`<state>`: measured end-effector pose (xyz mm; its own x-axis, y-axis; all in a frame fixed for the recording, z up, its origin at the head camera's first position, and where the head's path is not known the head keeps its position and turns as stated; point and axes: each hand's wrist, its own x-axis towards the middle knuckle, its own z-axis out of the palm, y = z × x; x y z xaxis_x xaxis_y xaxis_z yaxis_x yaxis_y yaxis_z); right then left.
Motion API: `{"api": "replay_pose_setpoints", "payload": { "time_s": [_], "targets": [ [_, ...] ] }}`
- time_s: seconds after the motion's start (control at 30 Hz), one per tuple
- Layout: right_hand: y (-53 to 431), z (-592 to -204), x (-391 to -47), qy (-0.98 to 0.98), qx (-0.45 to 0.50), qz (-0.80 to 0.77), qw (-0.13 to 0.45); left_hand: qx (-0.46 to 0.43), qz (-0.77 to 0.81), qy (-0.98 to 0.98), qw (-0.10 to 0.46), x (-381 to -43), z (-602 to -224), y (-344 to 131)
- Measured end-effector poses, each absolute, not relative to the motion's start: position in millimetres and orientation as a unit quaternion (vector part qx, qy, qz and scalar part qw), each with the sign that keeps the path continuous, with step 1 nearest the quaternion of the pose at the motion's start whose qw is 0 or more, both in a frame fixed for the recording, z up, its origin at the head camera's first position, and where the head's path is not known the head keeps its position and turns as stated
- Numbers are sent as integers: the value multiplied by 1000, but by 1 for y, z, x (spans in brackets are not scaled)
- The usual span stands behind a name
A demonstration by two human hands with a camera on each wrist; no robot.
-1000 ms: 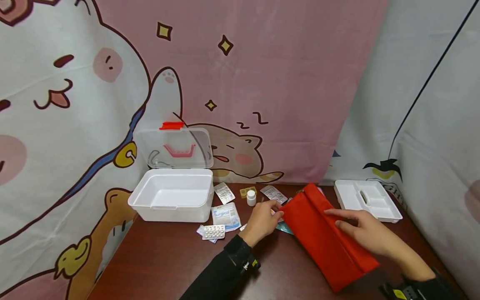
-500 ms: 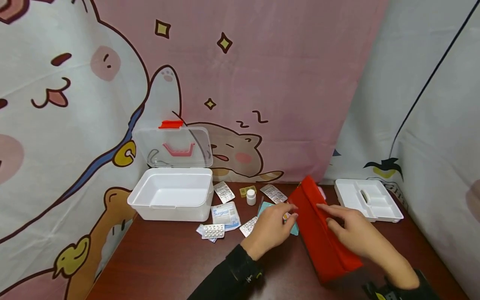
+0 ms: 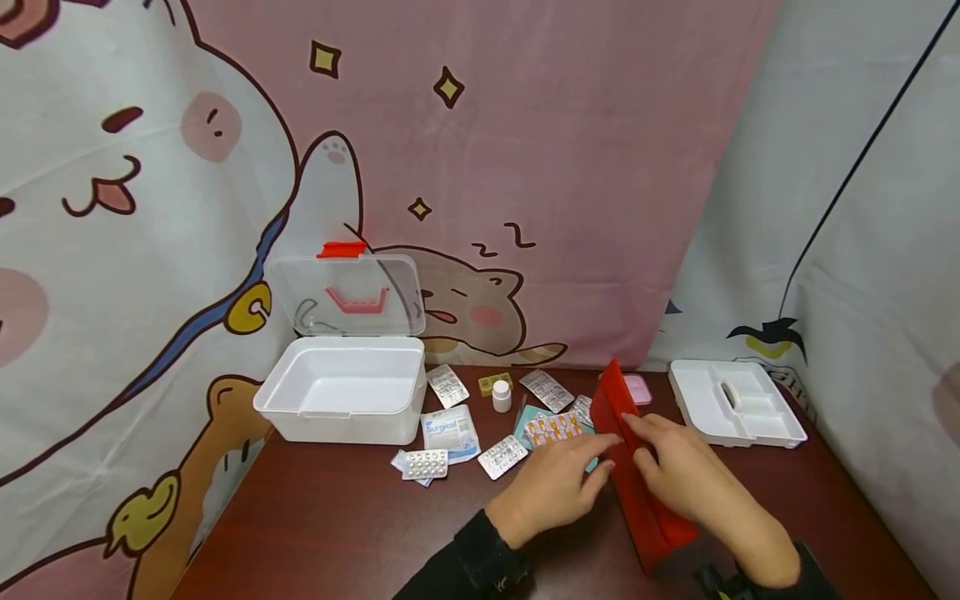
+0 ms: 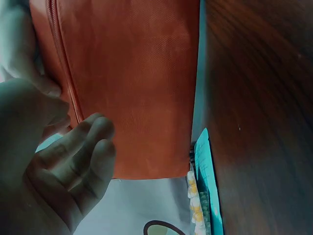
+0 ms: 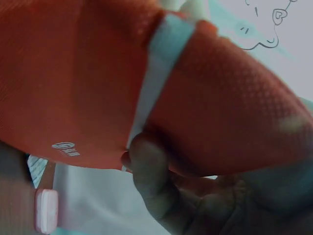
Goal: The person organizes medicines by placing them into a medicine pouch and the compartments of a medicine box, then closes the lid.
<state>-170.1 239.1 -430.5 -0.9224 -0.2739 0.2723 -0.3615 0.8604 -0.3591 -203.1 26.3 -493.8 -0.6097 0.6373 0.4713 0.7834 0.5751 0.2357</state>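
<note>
A red zippered pouch stands on edge on the right half of the table, its zip showing along one side in the left wrist view. My right hand grips the pouch near its top edge. In the right wrist view, a curled finger of that hand lies at the end of a pale strip on the pouch. My left hand reaches to the pouch's left face, with thumb and forefinger apart. Its fingertips lie close beside the zip in the left wrist view.
Left of the pouch lie several blister packs, an orange-capsule pack, a white bottle and a Surgical packet. A white box with raised clear lid stands left. Behind are a pink case and a white divided tray.
The pouch has turned from lying slanted to standing on edge, shifting a little left with my right hand. My left hand has moved right and nearer, uncovering the capsule pack and a blister pack.
</note>
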Motion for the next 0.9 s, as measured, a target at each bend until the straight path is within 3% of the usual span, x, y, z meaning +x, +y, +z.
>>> {"api": "replay_pose_setpoints", "payload": {
  "time_s": [0.23, 0.5, 0.9],
  "targets": [
    [235, -428, -169, -958, 162, 229, 57, -424, -168, -866, 204, -199, -499, 29],
    [233, -423, -175, -959, 167, 218, 68, -405, -161, -878, 197, -202, -495, 26],
    [232, -425, -178, -964, 158, 192, 96, -315, -330, -883, 113, -206, -490, 27]
  ]
}}
